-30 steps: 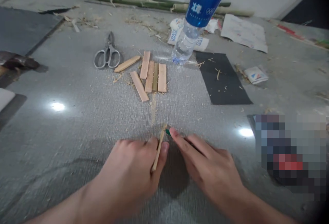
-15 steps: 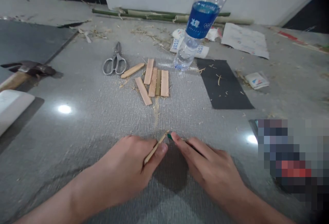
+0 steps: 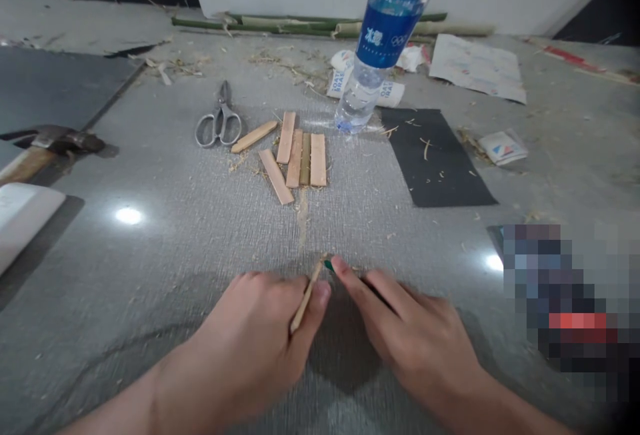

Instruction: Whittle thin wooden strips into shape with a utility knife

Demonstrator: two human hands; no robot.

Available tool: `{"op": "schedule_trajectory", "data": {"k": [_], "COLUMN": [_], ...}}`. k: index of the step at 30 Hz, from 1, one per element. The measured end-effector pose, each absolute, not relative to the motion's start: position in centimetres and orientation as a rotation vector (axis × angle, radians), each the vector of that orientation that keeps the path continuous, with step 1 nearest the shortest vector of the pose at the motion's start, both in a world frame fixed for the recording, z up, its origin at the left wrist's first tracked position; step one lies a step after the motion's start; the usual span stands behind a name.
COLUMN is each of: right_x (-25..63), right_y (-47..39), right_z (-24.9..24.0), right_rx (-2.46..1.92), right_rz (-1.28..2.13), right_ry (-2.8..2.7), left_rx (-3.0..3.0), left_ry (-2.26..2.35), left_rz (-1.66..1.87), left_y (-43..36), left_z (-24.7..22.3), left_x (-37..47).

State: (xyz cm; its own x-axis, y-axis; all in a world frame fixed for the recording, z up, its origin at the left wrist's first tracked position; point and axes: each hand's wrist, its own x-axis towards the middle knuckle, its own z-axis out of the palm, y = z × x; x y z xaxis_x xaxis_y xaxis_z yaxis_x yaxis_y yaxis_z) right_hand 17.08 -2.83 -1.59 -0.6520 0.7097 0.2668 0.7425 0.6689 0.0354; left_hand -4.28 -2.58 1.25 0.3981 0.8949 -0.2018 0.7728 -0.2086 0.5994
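Observation:
My left hand (image 3: 265,328) is closed around a thin pale wooden strip (image 3: 305,300), which slants up to the right between thumb and fingers. My right hand (image 3: 405,322) is closed on a small tool with a green tip (image 3: 328,265); most of that tool is hidden under the fingers. The green tip is right beside the upper end of the strip. Beyond my hands lie several flat wooden pieces (image 3: 318,160), one of them pointed (image 3: 254,137), among fine shavings.
Scissors (image 3: 219,125) lie left of the wooden pieces. A hammer (image 3: 55,140) and a white object (image 3: 27,215) are at the left. A water bottle (image 3: 387,32) stands behind, near black sheet (image 3: 440,158), wrappers (image 3: 477,65) and green stalks (image 3: 280,25). A blurred-out object is at the right.
The strip in my left hand has turned a little more upright, and my left hand has shifted slightly right. My right hand has hardly moved. The view has shifted slightly.

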Motion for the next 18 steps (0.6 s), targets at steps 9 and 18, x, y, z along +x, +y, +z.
{"op": "schedule_trajectory", "data": {"k": [9, 18], "right_x": [16.0, 18.0], "right_y": [-3.7, -2.4], "right_z": [-1.3, -2.2], "right_rx": [-1.244, -1.116], "right_rz": [-0.26, -0.112], "right_ry": [-2.62, -2.621], "left_rx": [2.638, 2.031], "left_ry": [1.711, 1.419], "left_rz": [0.222, 0.317], "left_y": [-5.2, -3.8], "left_z": [-0.2, 1.2], "left_x": [-0.9, -4.2]}}
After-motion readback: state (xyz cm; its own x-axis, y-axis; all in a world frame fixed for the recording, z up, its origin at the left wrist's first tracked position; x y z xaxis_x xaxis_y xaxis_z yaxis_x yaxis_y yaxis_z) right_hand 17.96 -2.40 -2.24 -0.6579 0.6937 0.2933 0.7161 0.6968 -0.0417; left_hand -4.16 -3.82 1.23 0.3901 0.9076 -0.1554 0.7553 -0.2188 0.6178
